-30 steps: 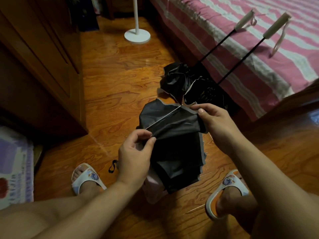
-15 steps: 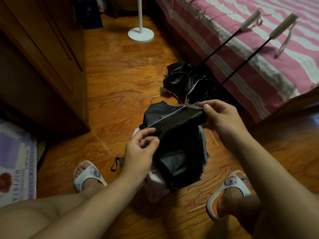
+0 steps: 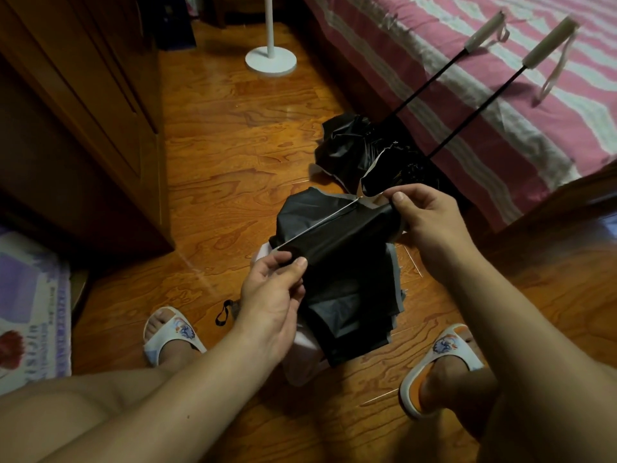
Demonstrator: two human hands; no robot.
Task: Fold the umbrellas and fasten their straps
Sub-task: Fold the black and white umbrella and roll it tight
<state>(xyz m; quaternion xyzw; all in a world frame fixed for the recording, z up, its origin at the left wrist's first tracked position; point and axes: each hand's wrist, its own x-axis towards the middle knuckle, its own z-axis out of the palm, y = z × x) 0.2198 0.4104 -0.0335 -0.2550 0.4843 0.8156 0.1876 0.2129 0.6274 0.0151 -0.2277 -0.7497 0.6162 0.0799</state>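
A black umbrella [image 3: 347, 282] with a pale lining hangs between my knees, its canopy partly gathered. My left hand [image 3: 272, 295] pinches the lower end of a fabric fold along a thin metal rib [image 3: 317, 225]. My right hand [image 3: 424, 218] pinches the upper end of the same fold. Its black wrist loop [image 3: 223, 312] lies on the floor by my left foot. Two more black umbrellas [image 3: 360, 152] sit crumpled on the floor behind, shafts extended, with their white handles [image 3: 484, 30] [image 3: 551, 40] resting on the bed.
A bed [image 3: 450, 95] with a pink and white striped cover fills the right side. A wooden wardrobe [image 3: 83, 111] stands at the left, a white round stand base [image 3: 270, 60] at the back. My feet in white slippers [image 3: 173, 335] [image 3: 440, 365] flank the umbrella on the wooden floor.
Both hands have stretched the fabric fold a little further along the rib, the right hand moving up and right. The two umbrellas behind have stayed still.
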